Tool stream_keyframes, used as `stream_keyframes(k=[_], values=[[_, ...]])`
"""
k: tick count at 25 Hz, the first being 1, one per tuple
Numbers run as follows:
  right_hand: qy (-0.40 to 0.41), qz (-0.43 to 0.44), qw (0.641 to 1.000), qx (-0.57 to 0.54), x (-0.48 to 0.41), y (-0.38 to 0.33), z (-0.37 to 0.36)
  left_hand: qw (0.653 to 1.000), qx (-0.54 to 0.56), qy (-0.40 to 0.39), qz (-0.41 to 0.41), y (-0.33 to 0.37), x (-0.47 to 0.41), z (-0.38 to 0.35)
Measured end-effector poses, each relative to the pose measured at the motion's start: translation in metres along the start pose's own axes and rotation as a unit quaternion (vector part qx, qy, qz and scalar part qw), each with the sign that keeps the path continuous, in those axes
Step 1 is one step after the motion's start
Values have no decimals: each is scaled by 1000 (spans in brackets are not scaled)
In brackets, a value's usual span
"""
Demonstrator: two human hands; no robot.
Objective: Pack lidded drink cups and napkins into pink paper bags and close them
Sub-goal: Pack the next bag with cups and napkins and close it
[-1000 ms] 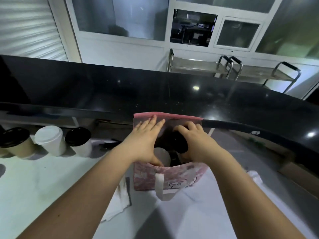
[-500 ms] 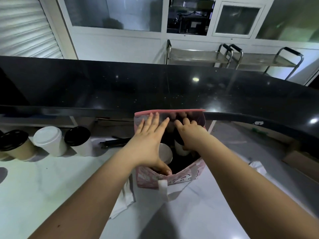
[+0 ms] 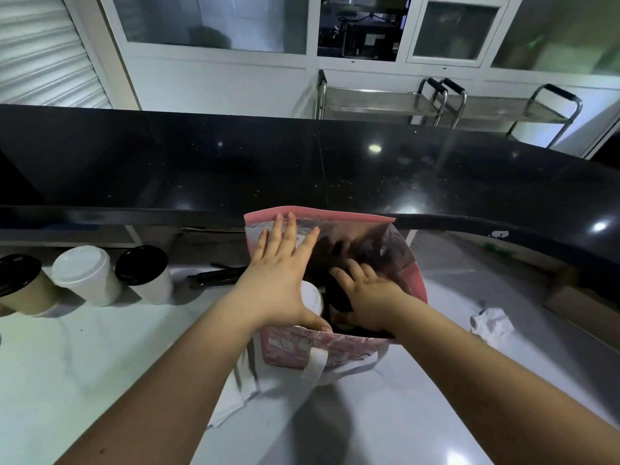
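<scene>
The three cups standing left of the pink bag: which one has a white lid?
The middle cup: its lid is white. The brown cup left of it and the white cup right of it have black lids.

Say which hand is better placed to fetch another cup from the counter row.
Probably the left hand: it lies flat against the pink bag, nearest the three cups standing to its left. The right hand is down inside the bag.
</scene>
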State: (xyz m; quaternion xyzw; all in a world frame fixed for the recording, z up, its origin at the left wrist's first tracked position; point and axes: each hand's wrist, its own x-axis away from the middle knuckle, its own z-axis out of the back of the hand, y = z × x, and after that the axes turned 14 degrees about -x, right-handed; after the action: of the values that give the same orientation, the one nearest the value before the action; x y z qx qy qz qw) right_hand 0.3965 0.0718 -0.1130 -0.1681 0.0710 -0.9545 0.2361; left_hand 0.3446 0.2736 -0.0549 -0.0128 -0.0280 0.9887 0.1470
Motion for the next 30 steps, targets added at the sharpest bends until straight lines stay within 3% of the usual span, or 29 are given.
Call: stream_keyframes(k=[8, 12, 15, 19, 21, 25, 30], values=[[-48, -10, 996, -72, 6, 6, -26, 999, -46, 16, 17, 10, 8, -8], [-91, -12, 990, -109, 7, -5, 17, 999, -13, 26, 39, 1, 6, -6], [-14, 30, 988, -153, 17, -23, 63, 997, 20, 55, 55, -9, 4, 3], [143, 73, 971, -179, 35, -65, 96, 979, 33, 184, 84, -27, 9, 19], [203, 102, 955, -193, 38, -95, 98, 970, 57, 211, 103, -40, 17, 22], [253, 150, 933, -208, 14, -163, 83, 968, 66, 182, 161, -94, 41, 10], [238, 152, 941, -186, -45, -234, 45, 971, 33, 77, 223, -169, 77, -35]])
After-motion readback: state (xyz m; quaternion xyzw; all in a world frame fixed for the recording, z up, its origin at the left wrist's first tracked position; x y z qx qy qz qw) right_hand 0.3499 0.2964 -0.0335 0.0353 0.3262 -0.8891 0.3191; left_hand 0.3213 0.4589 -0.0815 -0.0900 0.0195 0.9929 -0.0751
